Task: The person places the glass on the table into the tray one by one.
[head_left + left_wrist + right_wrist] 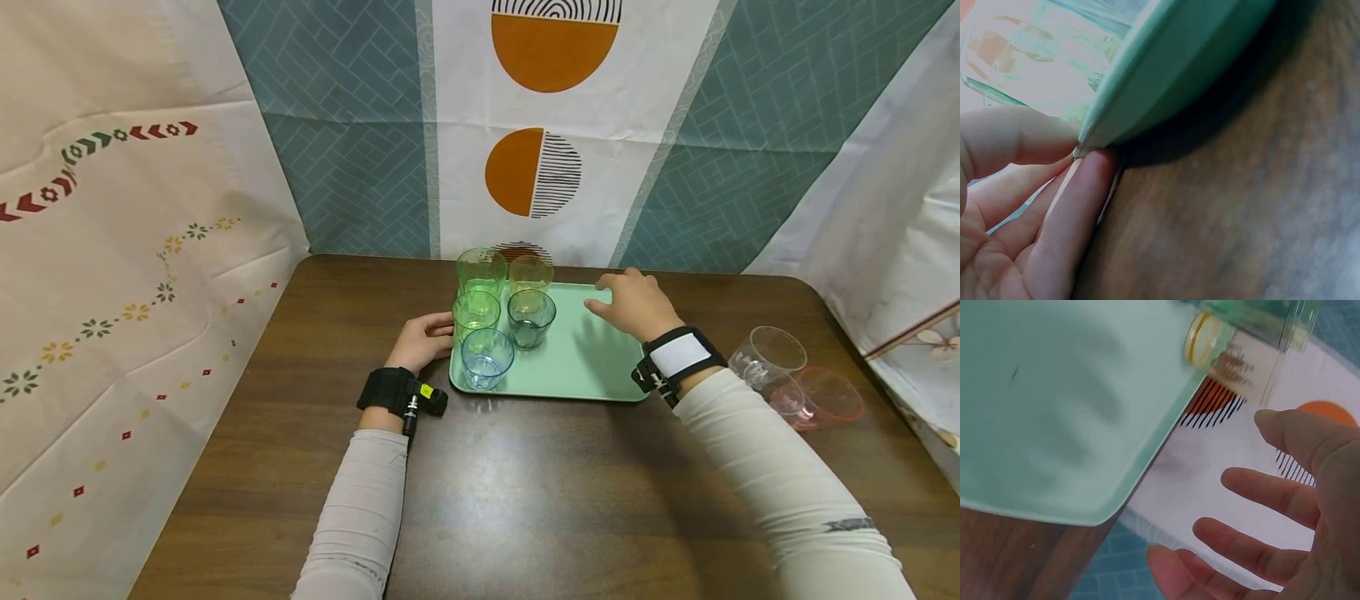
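Observation:
A mint-green tray lies on the table. Its left half holds a blue glass, two green glasses, a yellow glass and a dark grey glass. My left hand pinches the tray's left rim; in the left wrist view the thumb and a finger meet at the edge. Over the tray's right part hovers my right hand, its fingers spread and touching nothing. In the right wrist view the yellow glass appears beyond its thumb.
At the table's right side, clear glasses and a red-rimmed glass stand close together, partly behind my right sleeve. A patterned cloth hangs behind the table's back edge.

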The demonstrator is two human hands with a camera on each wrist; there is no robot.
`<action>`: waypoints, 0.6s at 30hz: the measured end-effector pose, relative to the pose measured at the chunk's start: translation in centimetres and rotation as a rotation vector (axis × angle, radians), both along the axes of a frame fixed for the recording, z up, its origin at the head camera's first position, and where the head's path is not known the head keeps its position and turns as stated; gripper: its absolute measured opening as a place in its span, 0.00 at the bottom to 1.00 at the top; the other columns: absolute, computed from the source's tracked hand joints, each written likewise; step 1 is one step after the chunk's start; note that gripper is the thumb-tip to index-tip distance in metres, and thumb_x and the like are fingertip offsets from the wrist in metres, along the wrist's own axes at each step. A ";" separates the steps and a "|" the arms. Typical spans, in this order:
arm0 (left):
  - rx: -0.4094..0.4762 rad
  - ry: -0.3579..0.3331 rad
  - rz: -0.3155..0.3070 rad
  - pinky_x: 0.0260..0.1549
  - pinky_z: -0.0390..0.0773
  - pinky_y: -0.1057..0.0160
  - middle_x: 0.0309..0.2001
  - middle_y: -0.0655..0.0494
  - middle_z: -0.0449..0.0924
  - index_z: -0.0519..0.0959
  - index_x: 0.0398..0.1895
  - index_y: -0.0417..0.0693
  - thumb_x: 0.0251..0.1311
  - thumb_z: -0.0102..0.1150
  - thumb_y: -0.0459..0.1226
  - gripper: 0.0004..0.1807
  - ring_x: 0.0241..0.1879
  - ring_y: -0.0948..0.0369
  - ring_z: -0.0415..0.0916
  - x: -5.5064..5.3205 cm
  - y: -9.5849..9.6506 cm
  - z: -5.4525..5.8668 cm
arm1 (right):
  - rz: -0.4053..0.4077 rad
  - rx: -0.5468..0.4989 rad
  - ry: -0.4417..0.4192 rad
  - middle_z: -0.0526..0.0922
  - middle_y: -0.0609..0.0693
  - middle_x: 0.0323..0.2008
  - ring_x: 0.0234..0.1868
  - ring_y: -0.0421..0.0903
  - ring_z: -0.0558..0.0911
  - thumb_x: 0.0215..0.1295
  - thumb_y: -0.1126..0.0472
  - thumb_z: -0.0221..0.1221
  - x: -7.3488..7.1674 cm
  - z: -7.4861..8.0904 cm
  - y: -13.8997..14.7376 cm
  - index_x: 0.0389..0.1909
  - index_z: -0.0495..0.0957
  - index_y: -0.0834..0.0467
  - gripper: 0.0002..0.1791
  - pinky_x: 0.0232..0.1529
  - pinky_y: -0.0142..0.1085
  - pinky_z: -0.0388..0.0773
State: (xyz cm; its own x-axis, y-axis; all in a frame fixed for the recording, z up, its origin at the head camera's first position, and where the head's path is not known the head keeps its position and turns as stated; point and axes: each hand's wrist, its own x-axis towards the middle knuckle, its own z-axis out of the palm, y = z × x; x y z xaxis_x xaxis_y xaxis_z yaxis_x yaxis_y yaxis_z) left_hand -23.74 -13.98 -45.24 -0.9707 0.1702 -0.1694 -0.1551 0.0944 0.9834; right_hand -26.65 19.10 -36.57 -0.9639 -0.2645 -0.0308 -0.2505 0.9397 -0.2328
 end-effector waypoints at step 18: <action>-0.008 0.019 0.007 0.54 0.78 0.47 0.60 0.35 0.72 0.67 0.65 0.35 0.61 0.57 0.25 0.27 0.58 0.48 0.72 -0.3 0.0 -0.4 | -0.054 0.016 -0.035 0.76 0.72 0.53 0.59 0.72 0.63 0.68 0.52 0.55 0.0 0.1 6.3 0.55 0.74 0.70 0.26 0.60 0.70 0.56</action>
State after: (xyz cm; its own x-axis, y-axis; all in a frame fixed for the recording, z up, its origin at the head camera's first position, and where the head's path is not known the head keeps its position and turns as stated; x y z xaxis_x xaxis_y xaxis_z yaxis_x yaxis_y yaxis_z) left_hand -24.00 -13.95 -45.67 -0.9750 0.1625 -0.1518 -0.1366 0.1009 0.9855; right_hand -26.61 25.41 -36.46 -0.9750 -0.2114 -0.0684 -0.1913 0.9553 -0.2255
